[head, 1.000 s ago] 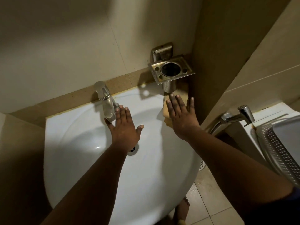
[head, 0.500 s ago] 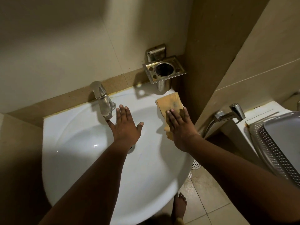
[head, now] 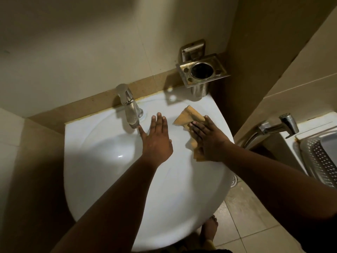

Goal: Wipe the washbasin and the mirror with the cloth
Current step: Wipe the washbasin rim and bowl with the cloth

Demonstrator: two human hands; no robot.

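The white washbasin (head: 113, 161) sits against the far wall, its bowl holding nothing but a glint of light on the left side. The right hand (head: 211, 141) lies flat with straight fingers pressing the tan cloth (head: 189, 116) onto the basin's right rim; the cloth's crumpled far end sticks out beyond the fingertips. The left hand (head: 156, 141) hovers spread and flat over the bowl, just right of the metal tap (head: 130, 110). On the far wall, a metal cup holder (head: 201, 71) carries a dark, seemingly empty cup. A mesh basket (head: 321, 159) shows at the right edge.
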